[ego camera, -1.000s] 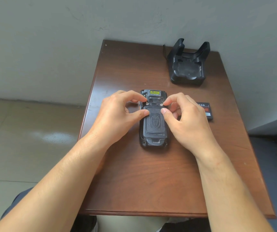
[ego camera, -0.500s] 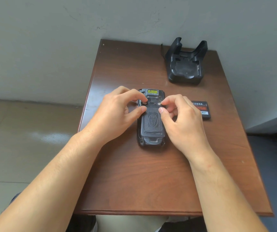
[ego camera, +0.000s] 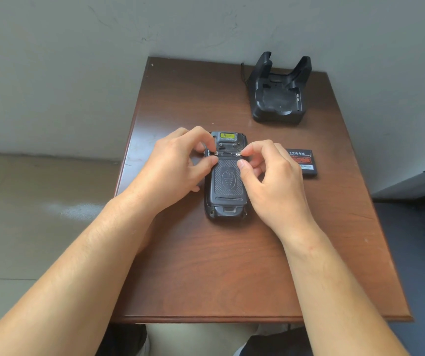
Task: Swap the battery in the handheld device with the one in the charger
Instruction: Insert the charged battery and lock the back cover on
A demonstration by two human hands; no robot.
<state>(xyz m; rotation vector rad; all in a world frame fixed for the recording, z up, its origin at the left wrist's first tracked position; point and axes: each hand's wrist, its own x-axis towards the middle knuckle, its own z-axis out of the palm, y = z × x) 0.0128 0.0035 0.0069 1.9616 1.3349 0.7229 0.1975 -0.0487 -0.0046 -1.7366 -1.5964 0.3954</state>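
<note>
- Little has shifted since a moment ago: both hands stay pinched at the two latch screws, fingers nudged slightly round.
- The table (ego camera: pixel 206 278) carries the charger (ego camera: pixel 278 98) at its far right corner, cradle empty.
- The handheld device (ego camera: pixel 228 188) lies face down mid-table.
- A loose battery (ego camera: pixel 302 164) sits near the right edge.
- The left hand (ego camera: pixel 175 165) grips the left screw (ego camera: pixel 216 153), the right hand (ego camera: pixel 270 176) the right screw (ego camera: pixel 238 154); turning both evenly should keep the cover from binding.

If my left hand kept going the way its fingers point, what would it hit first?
The left hand points right across the device, so it would probably first meet the right hand's fingertips on the other side; depth is unclear.
</note>
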